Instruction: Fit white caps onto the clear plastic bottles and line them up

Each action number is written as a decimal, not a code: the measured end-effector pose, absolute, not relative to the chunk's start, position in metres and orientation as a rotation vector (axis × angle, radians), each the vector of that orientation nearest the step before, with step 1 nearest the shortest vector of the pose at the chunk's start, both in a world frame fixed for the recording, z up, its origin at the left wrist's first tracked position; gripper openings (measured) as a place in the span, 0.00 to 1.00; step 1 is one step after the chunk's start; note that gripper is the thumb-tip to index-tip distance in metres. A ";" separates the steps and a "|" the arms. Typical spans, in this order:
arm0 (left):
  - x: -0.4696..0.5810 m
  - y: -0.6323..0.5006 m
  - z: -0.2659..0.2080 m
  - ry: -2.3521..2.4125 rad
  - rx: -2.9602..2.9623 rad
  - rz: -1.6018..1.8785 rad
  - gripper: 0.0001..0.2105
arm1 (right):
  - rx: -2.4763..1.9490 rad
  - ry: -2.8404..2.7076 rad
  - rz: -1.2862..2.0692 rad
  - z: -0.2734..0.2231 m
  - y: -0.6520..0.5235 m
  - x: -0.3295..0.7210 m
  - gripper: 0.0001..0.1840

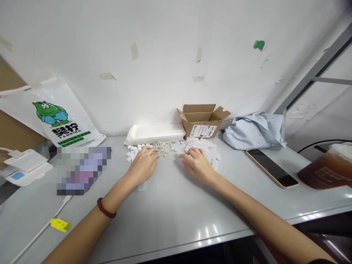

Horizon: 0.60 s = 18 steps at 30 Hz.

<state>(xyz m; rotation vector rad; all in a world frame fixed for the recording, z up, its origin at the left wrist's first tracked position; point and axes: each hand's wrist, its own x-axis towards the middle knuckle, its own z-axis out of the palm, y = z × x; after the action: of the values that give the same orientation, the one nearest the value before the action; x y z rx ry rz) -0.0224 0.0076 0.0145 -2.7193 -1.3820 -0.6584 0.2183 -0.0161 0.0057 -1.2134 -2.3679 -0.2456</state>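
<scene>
My left hand rests palm down, fingers loosely bent and apart, between a pile of small white caps and a tangle of off-white cords or rings. No object shows in its grasp, though the underside is hidden. A small clear plastic piece lies on the table by that wrist. Over on the other side, my right hand hovers or lies palm down at the near edge of a heap of translucent white tube-like pieces. Its thumb and fingers are spread, and nothing visible is held.
Behind the piles are a stack of flat white packs and an opened cardboard box. Rightward lie a light-blue cloth bag, a phone and a brown drink cup. A blurred-out device, cable and printed bag occupy the left.
</scene>
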 end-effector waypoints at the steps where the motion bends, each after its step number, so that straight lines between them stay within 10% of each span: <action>1: -0.023 0.008 0.014 -1.374 -2.724 -0.637 0.15 | -1.193 -2.350 -0.214 0.005 -0.017 0.218 0.12; 18: -0.021 0.006 0.029 -1.794 -2.845 -1.094 0.19 | -1.026 -2.261 0.003 0.011 -0.023 0.216 0.09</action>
<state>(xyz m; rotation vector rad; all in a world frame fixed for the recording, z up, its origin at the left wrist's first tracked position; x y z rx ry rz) -0.0207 0.0057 0.0292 -2.8451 -1.7937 -1.0937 0.2157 -0.0230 0.0109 -1.0258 -2.2610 0.0025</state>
